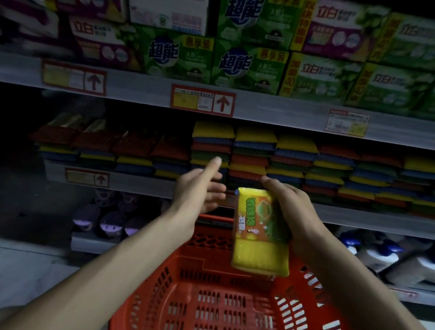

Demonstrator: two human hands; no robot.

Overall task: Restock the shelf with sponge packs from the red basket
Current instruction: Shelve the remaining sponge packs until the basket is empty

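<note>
A yellow sponge pack [261, 233] with a green and orange label hangs upright above the red basket [220, 313], and my right hand [291, 209] grips it from the right side. My left hand [200, 187] is just left of the pack, fingers spread and empty, index finger reaching toward the shelf. Behind both hands, the middle shelf [368, 220] carries stacks of sponge packs [253, 152] in yellow, blue, red and green. The part of the basket floor that I can see holds nothing.
Green and purple detergent boxes [247, 67] fill the upper shelf above price tags [202, 100]. Lower red-topped sponge stacks [108, 148] sit at the left of the middle shelf. Bottles [391, 257] and purple items [111, 217] stand on the bottom shelf. Pale floor lies at the left.
</note>
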